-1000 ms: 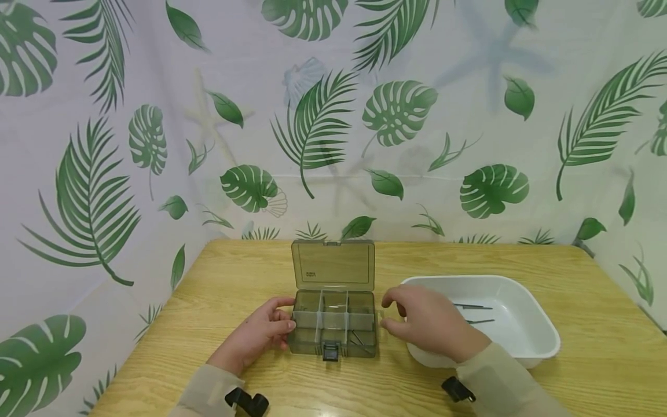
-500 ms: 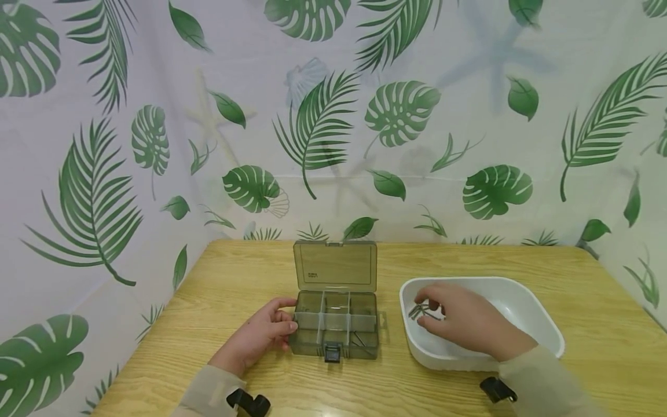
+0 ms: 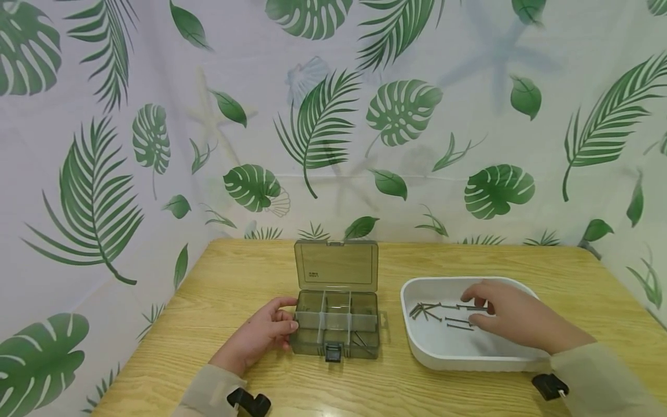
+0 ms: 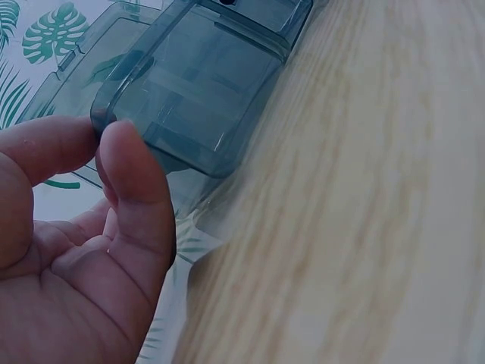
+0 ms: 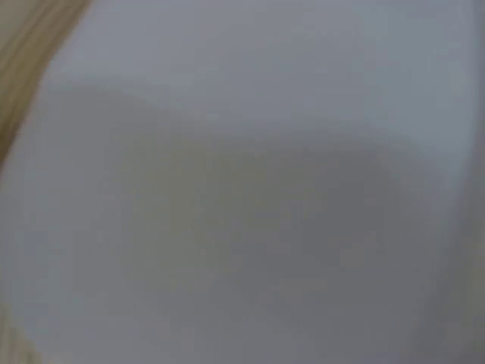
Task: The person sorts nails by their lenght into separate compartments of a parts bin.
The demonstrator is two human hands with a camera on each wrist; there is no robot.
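A smoky clear plastic organizer box stands in the middle of the table with its lid raised. Dividers split it into compartments; a few thin dark screws lie in the front right one. My left hand holds the box's left side between thumb and index finger, also seen gripping its corner in the left wrist view. My right hand hovers inside the white tray, thumb and fingers apart over several loose screws. Whether its fingertips touch any screw cannot be told.
More screws lie bunched at the tray's left end. The wooden table runs back to a leaf-patterned curtain. In the right wrist view, a blurred white surface fills nearly everything.
My right hand has moved right from beside the box, across the tray's left end, to the tray's right half, uncovering the screws on the left. My left hand stays on the box.
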